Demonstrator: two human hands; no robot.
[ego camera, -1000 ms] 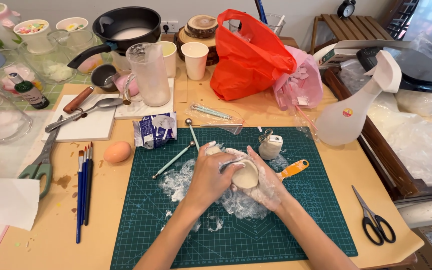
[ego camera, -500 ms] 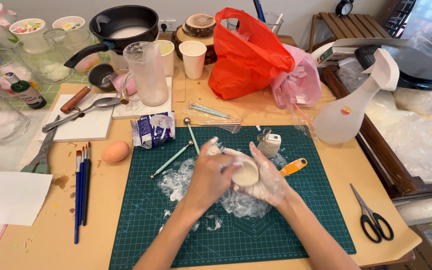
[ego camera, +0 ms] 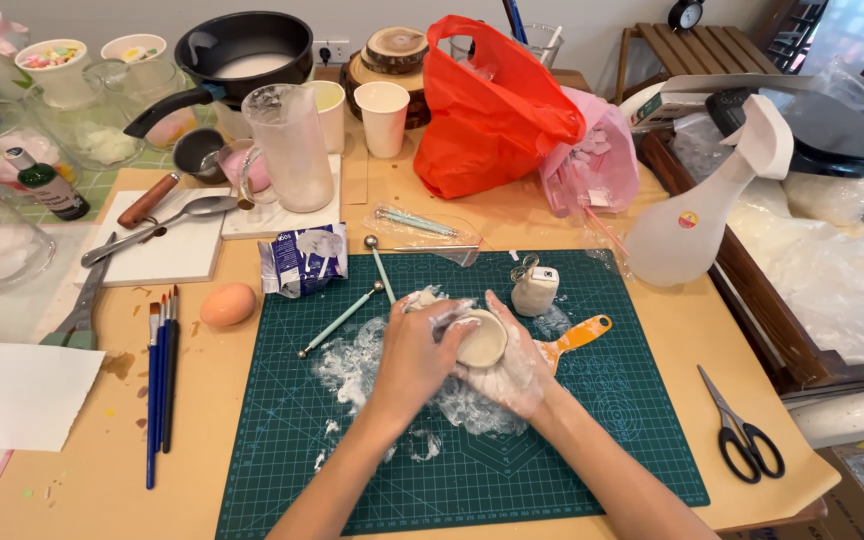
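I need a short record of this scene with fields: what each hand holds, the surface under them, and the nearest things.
left hand: left hand, smeared with white clay, fingers over the rim of the small clay bowl
right hand: right hand cups the bowl from below
surface: green cutting mat, with white clay smears
near the hands: ball-tipped tools, orange-handled tool, small white jar
left of the mat: egg, paintbrushes
right of the mat: scissors, spray bottle

A crumpled blue-and-white foil packet (ego camera: 302,258) is lying at the green cutting mat's upper left corner, just beside a brown egg. A round red-and-yellow sticker (ego camera: 688,219) is sitting on the white plastic spray bottle at the right, while a small dark green bottle with a white label (ego camera: 50,189) is standing far left.
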